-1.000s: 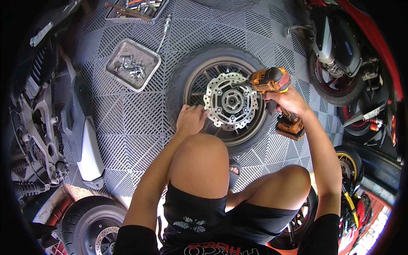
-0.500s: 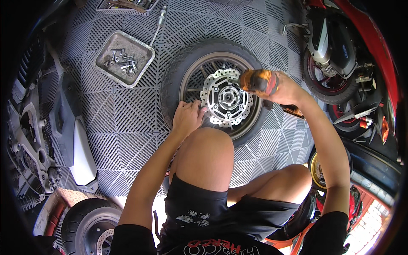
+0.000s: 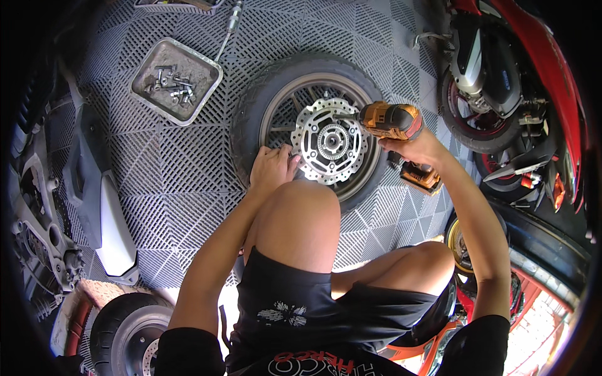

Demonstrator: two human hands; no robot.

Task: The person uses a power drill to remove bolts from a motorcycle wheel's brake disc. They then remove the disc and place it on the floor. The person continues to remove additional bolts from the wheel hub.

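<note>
A motorcycle wheel (image 3: 247,106) with a black tyre and bronze rim lies flat on the floor in front of my knee. Bolted at its middle is a silver, wavy-edged brake disc (image 3: 305,126). My left hand (image 3: 272,168) is curled over the near left of the rim, its thumb side against the disc's edge. In my right hand (image 3: 415,149) is an orange-and-black cordless impact driver (image 3: 390,119), gripped by its handle. The driver lies sideways, its nose pointing left over the upper right of the disc. Whether its bit touches a bolt I cannot tell.
A metal tray (image 3: 139,100) of loose bolts sits at the far left on the grey tile floor (image 3: 194,182). Beyond it lies an air hose fitting (image 3: 234,19). Motorcycle parts (image 3: 94,188) stand at left, a red motorcycle (image 3: 552,62) at right, another wheel (image 3: 116,332) lower left.
The impact driver has tipped from pointing down at the disc to lying more sideways, and its battery end has come into view. My left hand keeps its place on the wheel.
</note>
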